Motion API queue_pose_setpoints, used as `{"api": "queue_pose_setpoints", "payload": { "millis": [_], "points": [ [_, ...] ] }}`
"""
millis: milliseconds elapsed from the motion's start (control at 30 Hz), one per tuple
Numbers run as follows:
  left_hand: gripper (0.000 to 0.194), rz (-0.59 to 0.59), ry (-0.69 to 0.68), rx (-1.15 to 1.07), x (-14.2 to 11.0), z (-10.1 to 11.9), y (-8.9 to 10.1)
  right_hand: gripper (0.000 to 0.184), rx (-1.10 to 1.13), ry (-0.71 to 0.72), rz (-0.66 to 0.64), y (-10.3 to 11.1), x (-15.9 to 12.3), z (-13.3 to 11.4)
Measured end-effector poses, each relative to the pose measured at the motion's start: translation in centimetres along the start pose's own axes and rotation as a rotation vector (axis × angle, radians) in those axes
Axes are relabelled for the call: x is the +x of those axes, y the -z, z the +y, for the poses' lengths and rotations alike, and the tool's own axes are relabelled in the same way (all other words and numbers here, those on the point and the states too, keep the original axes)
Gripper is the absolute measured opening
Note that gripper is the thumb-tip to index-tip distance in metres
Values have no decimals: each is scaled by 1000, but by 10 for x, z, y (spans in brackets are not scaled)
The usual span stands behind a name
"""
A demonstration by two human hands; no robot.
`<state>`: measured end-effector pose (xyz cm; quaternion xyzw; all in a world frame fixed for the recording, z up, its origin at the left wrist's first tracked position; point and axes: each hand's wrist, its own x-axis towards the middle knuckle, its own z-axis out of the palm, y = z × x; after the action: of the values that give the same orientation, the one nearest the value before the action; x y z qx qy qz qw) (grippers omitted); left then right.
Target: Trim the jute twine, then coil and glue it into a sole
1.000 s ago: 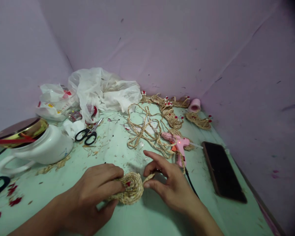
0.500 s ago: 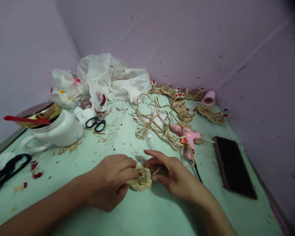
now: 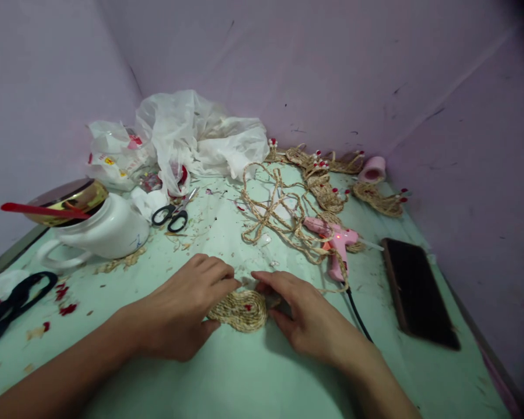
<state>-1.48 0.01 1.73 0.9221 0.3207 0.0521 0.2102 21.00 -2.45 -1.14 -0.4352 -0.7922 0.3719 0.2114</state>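
Note:
A small flat coil of braided straw rope (image 3: pixel 243 310) lies on the pale green table (image 3: pixel 262 384) between both hands. My left hand (image 3: pixel 186 308) rests on its left side, fingers curled over the edge and thumb underneath. My right hand (image 3: pixel 303 317) presses on its right side, fingers closed on the loose rope end there. A red speck shows on the coil's top.
Loose straw rope (image 3: pixel 275 215) tangles behind the coil, beside a pink glue gun (image 3: pixel 334 241) with a black cord. A dark phone (image 3: pixel 417 294) lies right. Black scissors (image 3: pixel 172 214), a white jug (image 3: pixel 100 230), plastic bags (image 3: pixel 192 139) and finished straw pieces (image 3: pixel 323 183) stand farther back.
The coil was tilted up in my hands; now it lies flatter on the table. Both hands have closed in on it, and the view has shifted slightly.

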Motion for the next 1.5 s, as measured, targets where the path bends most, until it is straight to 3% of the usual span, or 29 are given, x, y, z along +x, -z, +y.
{"api": "queue_pose_setpoints", "payload": {
  "millis": [133,300,400,567,933,1033,1133,1233,1333,1500],
  "points": [
    [25,1,28,-3,2,7,-9,30,-41,25,64,0,-1,-16],
    [24,43,70,-1,1,13,-21,18,-207,43,13,-16,5,-23],
    [23,44,71,11,2,15,-26,16,-283,41,5,-27,6,-22],
    [12,89,71,3,3,16,-37,11,-284,54,104,-41,2,-19],
    [6,160,31,-137,13,12,-41,3,-208,36,183,-48,1,-15],
    [5,142,24,-134,14,12,-40,5,-216,4,172,-43,2,-15],
    [6,95,44,-100,12,12,-36,9,-208,-5,29,-27,1,-16],
    [15,49,68,-28,8,13,-30,31,-154,44,-90,-10,-2,-18],
    [30,19,94,16,5,16,-25,41,-191,52,-31,-2,-6,-18],
    [30,50,109,89,5,21,-29,27,-201,47,162,6,-10,-9]
  ]
}}
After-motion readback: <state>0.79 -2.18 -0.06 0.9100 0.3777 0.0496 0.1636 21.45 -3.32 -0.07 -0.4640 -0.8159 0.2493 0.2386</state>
